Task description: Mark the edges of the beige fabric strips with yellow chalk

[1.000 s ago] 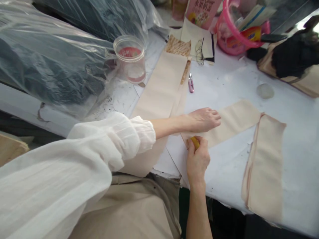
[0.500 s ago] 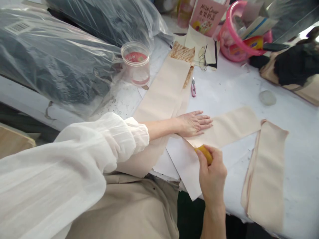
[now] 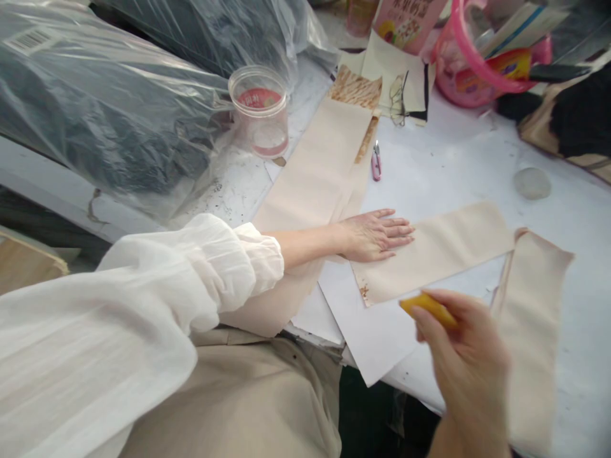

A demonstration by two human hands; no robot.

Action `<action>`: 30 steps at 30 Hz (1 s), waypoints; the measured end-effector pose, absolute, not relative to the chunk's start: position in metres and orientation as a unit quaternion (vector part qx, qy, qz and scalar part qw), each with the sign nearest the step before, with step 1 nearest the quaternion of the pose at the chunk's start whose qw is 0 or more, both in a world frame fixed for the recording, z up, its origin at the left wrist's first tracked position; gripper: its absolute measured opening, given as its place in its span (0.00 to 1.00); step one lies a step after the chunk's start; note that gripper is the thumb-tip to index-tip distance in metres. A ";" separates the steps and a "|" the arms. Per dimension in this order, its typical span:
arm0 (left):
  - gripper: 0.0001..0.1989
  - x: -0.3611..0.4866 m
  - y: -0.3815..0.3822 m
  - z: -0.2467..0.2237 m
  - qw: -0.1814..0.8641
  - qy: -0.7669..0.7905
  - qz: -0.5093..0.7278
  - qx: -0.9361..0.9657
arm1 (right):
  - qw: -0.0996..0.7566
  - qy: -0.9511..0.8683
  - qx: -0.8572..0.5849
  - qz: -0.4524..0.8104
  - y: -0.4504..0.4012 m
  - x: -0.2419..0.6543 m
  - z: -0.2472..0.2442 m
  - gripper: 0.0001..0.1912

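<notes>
My left hand (image 3: 377, 235) lies flat with spread fingers on a beige strip (image 3: 453, 245), whose lower left corner shows small brown marks. In my right hand (image 3: 465, 350) is a small yellow block (image 3: 429, 310), pinched between thumb and fingers just off the strip's lower edge. White paper (image 3: 367, 327) lies beneath the strip. A long beige piece (image 3: 315, 159) with a brown-streaked end passes under my left forearm. More folded beige pieces (image 3: 537, 318) lie at the right, partly behind my right hand.
Plastic-wrapped dark bundles (image 3: 128, 114) fill the upper left. A clear tub (image 3: 260, 114) stands beside them. Pink snips (image 3: 377, 162), glasses (image 3: 397, 102), a pink basket (image 3: 465, 70) and a round translucent disc (image 3: 532, 183) are farther back on the white table (image 3: 453, 165).
My right hand has moved right and away from the strip's corner with the yellow block, uncovering the brown marks. My left hand stays flat on the strip. The view has shifted slightly.
</notes>
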State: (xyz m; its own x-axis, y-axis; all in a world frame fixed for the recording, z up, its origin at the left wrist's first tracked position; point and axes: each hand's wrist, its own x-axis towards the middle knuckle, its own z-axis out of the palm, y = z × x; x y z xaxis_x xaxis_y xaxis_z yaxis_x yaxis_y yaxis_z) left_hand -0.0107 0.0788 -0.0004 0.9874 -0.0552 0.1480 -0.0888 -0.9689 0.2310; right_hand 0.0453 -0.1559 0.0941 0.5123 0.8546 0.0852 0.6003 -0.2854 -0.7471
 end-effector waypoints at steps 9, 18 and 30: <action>0.33 -0.008 0.078 -0.003 0.109 -0.014 0.072 0.991 | 0.259 -0.644 -0.719 0.044 -0.086 0.038 0.024 0.09; 0.34 -0.004 0.076 -0.004 0.123 0.001 0.054 0.991 | 0.296 -0.562 -0.755 0.160 -0.130 0.034 0.043 0.04; 0.33 -0.003 0.076 -0.006 0.109 -0.001 0.056 0.992 | 0.343 -0.482 -0.736 0.328 -0.158 0.044 0.085 0.07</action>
State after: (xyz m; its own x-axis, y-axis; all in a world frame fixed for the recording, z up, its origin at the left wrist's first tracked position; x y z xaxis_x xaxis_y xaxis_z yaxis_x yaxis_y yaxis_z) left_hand -0.0030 0.0759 -0.0060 0.9938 0.0097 0.1107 -0.0146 -0.9763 0.2160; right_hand 0.0435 -0.1585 0.0852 0.3194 0.9352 -0.1530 0.4855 -0.3001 -0.8211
